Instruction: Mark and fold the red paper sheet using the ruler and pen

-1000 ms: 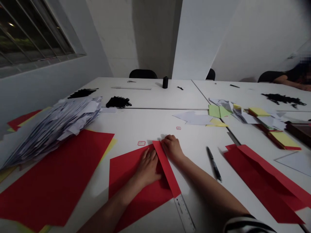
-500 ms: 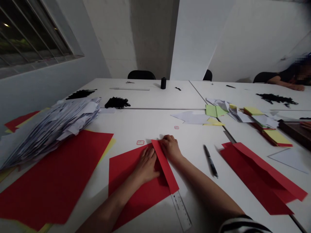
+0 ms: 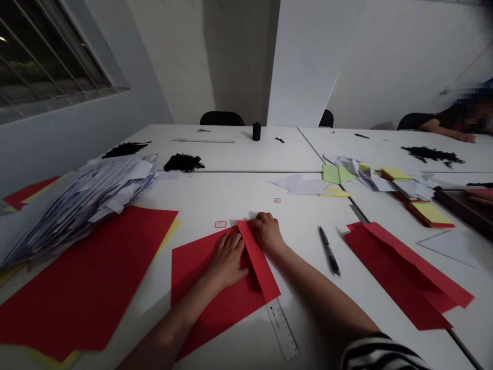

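Observation:
A red paper sheet [image 3: 219, 298] lies in front of me, its right side folded up into a narrow strip. Spread over the sheet, left of the strip, is my left hand [image 3: 229, 259], pressing flat with fingers apart. My right hand [image 3: 267, 231] has its fingers curled at the strip's far end; whether they pinch the paper's edge is hard to see, as the fingertips are partly hidden. A clear ruler [image 3: 282, 329] sticks out from under the strip's near end.
Left are a large red sheet [image 3: 92, 277] and a heap of white papers [image 3: 96, 200]. At right lie a black pen [image 3: 329, 251], a folded red sheet [image 3: 404, 277] and yellow pads [image 3: 431, 213]. Black yarn [image 3: 184, 162] sits farther back. A person's arm [image 3: 447, 129] rests at far right.
The view has shifted slightly, moving the whole scene a little. Both hands keep nearly the same place on the red sheet.

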`<state>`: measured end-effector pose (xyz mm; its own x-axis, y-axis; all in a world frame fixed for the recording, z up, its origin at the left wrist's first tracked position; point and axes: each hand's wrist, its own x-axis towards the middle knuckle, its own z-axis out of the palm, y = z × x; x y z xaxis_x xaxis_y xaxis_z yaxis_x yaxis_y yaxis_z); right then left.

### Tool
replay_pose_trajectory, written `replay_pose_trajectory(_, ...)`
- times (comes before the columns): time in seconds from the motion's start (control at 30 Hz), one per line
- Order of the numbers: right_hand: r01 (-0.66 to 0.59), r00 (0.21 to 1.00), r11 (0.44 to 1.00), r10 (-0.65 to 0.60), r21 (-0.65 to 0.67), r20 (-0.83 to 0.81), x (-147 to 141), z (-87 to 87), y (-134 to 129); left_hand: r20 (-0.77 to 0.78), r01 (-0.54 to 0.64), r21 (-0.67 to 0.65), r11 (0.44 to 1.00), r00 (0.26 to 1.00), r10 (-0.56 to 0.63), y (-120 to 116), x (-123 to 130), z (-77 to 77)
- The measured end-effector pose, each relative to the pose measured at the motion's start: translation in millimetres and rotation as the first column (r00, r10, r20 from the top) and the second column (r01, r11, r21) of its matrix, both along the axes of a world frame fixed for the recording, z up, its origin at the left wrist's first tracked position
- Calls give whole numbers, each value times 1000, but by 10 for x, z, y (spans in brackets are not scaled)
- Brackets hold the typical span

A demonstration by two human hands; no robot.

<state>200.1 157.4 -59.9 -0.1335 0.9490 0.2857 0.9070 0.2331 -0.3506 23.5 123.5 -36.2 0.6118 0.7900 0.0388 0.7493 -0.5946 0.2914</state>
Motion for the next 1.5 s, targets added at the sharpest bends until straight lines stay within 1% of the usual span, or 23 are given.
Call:
replay_pose_trajectory(0.17,-10,1000,1000,10,-2,2,-11,-14,-55,9,-1,-18,1000,1000,1,15,-12,-33)
replay_pose_trajectory(0.33,-48,999,999,48,-2,-17,42,-41,-225,-6,0,-14,1000,1000,0,26,-11,-38)
replay_pose_trajectory(0.47,-68,995,997,70,40,-64,105,-52,-456,-30,-1,8,1000,1000,1,35,-12,-75)
replay_pose_trajectory(0.6,-94,991,993,100,71,-87,176,-55,-719,-2,15,40,999,1000,-15,44,-15,-123)
replay_pose_trajectory(0.73,-116,989,989,123,92,-82,237,-73,-973,-4,10,21,1000,1000,-9,58,-16,-152)
replay_pose_trajectory(0.93,-121,988,980,135,156,-79,314,-86,-1371,5,18,21,1000,1000,-18,58,-1,-127)
replay_pose_trajectory(1.1,-131,989,976,141,176,-50,379,-84,-1666,17,32,17,999,999,-33,63,8,-114)
replay_pose_trajectory(1.33,-131,991,964,131,233,15,439,-140,-1864,33,27,0,1000,999,-27,77,7,-124)
replay_pose_trajectory(1.5,-142,990,968,141,209,19,436,-208,-1960,43,34,-7,999,998,-34,72,6,-115)
